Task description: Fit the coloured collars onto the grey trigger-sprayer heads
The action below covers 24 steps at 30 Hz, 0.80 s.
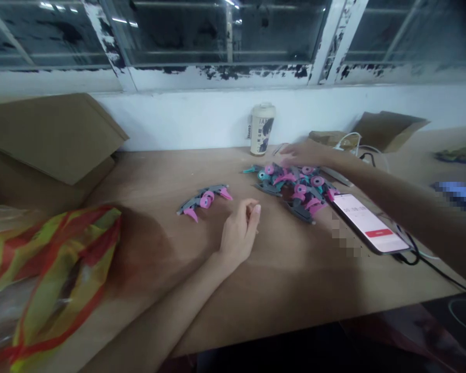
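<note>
My left grip (241, 228) is over the middle of the worktop (291, 290), its fingers curled in toward the thumb; I cannot tell whether anything small sits inside the curl. My right grip (295, 153) is at the far side of the pile (300, 189) and blurred, so I cannot tell whether it is open or closed on something.

Just left of my left grip lies one loose piece (205, 200), well in from both the far and near edges of the worktop: a slim, curved grey body with one round pink disc at its middle and two pink fins, one toward each end. On the other side of that grip, closer to the far edge than the near one, the pile holds similar pieces in grey and pink with touches of teal. They overlap too much for me to count, but I make out at least four round pink discs and one teal one.

Just beside the pile, toward the right, one phone (363, 220) lies slanted, its screen lit with digits and a red bar. One cup (261, 129) stands upright by the far edge, behind the pile. One cardboard carton (54, 137) fills the far left corner, and one red-and-yellow bag (52, 274) lies toward the near left corner. Past my right forearm, one brown box (388, 129) sits along the far edge, toward the right
</note>
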Tool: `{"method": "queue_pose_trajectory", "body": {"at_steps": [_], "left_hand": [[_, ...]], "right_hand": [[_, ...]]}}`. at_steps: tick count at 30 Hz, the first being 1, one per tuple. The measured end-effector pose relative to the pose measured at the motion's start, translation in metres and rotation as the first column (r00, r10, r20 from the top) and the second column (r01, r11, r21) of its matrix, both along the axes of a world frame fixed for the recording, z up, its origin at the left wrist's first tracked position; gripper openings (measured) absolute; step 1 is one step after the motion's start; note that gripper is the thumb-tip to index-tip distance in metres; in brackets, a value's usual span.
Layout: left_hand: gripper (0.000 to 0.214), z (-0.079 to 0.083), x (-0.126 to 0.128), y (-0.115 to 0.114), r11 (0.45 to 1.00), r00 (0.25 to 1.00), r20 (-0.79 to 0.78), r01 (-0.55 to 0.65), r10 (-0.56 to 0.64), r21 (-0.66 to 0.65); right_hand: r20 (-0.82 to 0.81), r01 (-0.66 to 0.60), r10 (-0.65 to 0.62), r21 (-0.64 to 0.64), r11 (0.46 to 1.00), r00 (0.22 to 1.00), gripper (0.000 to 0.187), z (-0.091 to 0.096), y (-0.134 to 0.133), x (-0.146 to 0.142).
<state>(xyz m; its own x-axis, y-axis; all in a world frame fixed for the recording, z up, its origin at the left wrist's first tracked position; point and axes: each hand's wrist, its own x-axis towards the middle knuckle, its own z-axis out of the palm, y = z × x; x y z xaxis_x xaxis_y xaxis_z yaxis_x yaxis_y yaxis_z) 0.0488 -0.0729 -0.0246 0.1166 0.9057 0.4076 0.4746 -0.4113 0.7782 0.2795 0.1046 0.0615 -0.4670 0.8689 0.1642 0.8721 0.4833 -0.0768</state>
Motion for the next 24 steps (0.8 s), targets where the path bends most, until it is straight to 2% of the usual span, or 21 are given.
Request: {"method": "queue_pose_trajectory", "body": {"at_steps": [4,6,7,9,11,13,18,24], "left_hand": [[0.028,0.001,0.000,0.001,1.000,0.999,-0.029,-0.018,0.017,-0.021],[0.035,0.002,-0.001,0.001,1.000,0.996,-0.083,-0.020,0.020,-0.001],[0.039,0.002,-0.001,0.001,1.000,0.994,-0.111,-0.021,0.021,0.005],[0.043,0.004,-0.001,0.002,1.000,0.987,-0.161,-0.017,0.016,-0.003],[0.044,0.005,-0.001,0.003,0.999,0.978,-0.209,-0.012,0.004,-0.037],[0.042,0.005,-0.002,0.004,0.997,0.968,-0.250,-0.012,-0.006,-0.071],[0.037,0.002,-0.003,0.005,0.993,0.957,-0.292,-0.034,0.001,-0.109],[0.032,-0.002,-0.003,0.007,0.987,0.957,-0.290,-0.057,0.012,-0.147]], "right_hand": [[0.004,-0.016,0.016,0.004,1.000,1.000,0.051,0.006,-0.012,-0.038],[-0.009,-0.129,0.129,0.017,0.991,0.992,0.047,0.007,-0.025,-0.067],[-0.012,-0.237,0.237,0.021,0.971,0.971,0.042,0.006,-0.033,-0.082],[0.002,-0.443,0.444,0.050,0.895,0.896,0.033,0.001,-0.046,-0.114],[0.029,-0.565,0.564,0.064,0.823,0.825,0.029,-0.006,-0.056,-0.142],[0.055,-0.628,0.625,0.065,0.776,0.778,0.033,-0.016,-0.063,-0.164],[0.135,-0.680,0.666,0.145,0.719,0.733,0.037,-0.037,-0.069,-0.196],[0.147,-0.650,0.633,0.205,0.732,0.760,0.029,-0.046,-0.070,-0.209]]}}
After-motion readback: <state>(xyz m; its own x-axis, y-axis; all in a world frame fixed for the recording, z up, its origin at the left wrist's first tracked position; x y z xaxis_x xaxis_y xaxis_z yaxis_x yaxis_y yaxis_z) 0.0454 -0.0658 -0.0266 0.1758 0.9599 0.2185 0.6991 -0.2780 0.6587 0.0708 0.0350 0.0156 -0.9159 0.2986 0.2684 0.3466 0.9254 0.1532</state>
